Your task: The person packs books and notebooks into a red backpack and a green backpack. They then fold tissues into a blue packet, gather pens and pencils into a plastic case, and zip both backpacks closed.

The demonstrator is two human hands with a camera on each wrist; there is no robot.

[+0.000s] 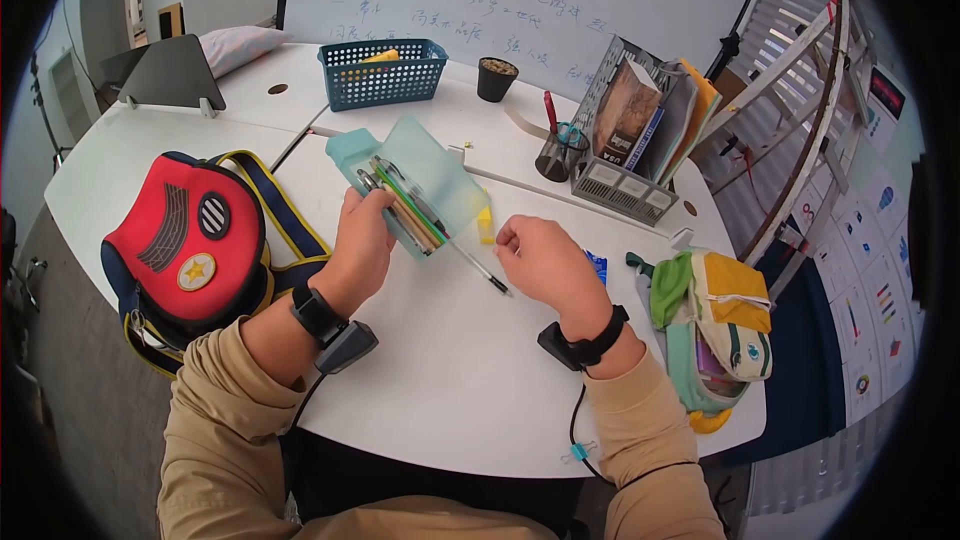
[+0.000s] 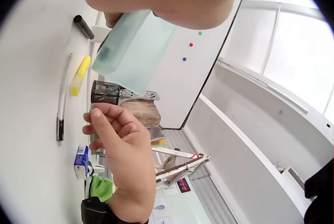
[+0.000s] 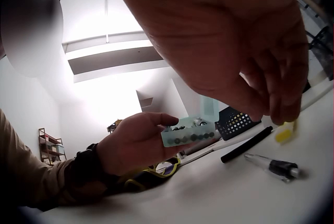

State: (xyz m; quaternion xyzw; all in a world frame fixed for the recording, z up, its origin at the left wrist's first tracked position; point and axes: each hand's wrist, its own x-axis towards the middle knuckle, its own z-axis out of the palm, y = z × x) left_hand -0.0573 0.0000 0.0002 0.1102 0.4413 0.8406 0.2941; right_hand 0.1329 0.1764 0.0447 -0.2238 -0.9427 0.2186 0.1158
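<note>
My left hand (image 1: 362, 245) grips a translucent pale green pencil case (image 1: 435, 175) with its lid flipped back. Several pens and pencils (image 1: 408, 202) lie in its tray. Over the table, my right hand (image 1: 545, 265) has loosely bent fingers and nothing visible between them. Near its fingertips lies a yellow highlighter (image 1: 486, 225); the left wrist view shows a gap between them. A clear pen with a black grip (image 2: 61, 104) rests on the white table, partly overlapped by the case in the head view. A black marker (image 2: 83, 27) lies farther along.
A red and navy bag (image 1: 190, 240) stands left, a small green and cream bag (image 1: 715, 325) right. Behind are a teal basket (image 1: 385, 80), a plant pot (image 1: 496, 80), a mesh pen cup (image 1: 560, 155) and a grey file rack (image 1: 625, 190). A blue packet (image 1: 597, 267) lies beyond my right hand.
</note>
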